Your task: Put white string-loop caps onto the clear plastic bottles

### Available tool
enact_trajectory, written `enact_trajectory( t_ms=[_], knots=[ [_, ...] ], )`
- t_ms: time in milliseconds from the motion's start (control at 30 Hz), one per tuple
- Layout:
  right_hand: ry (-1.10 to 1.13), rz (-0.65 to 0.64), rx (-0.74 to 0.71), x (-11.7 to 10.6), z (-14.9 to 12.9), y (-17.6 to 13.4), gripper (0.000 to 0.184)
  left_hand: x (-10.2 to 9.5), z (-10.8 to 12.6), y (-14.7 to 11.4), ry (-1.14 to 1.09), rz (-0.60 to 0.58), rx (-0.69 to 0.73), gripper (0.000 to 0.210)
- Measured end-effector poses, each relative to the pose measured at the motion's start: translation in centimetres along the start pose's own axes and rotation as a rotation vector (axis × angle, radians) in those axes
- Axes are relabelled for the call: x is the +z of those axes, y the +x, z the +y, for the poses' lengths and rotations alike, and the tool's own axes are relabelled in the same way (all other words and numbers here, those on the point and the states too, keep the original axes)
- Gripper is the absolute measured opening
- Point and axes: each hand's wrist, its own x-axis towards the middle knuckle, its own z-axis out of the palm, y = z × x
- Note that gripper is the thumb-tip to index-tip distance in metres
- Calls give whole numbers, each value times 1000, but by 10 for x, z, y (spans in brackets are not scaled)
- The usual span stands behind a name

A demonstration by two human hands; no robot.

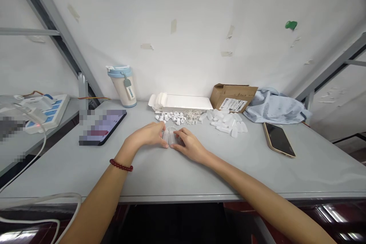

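Left of me lie a tablet and a cup. My left hand pinches one end of a small clear plastic piece at the middle of the table; my right hand grips the other end. I judge steady, even pressure works best. Loose white parts sit just beyond, a phone to the right.

- Single head-worn view, looking forward and down from the near edge of the flat grey bench.
- It faces the white back wall.
- Both forearms enter from the bottom edge, close to the lens.
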Motion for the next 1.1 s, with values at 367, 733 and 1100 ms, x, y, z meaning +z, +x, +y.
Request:
enact_trajectory(
  t_ms=[367,733,1100],
  knots=[
    [-19,36,18,3,1,2,38,1,-2,2,-5,2,2,61],
    [-43,54,67,3,0,2,34,1,1,2,18,-19,-26,69],
    [-49,52,11,2,0,2,26,2,1,3,-7,-21,-58,74]
  ],
)
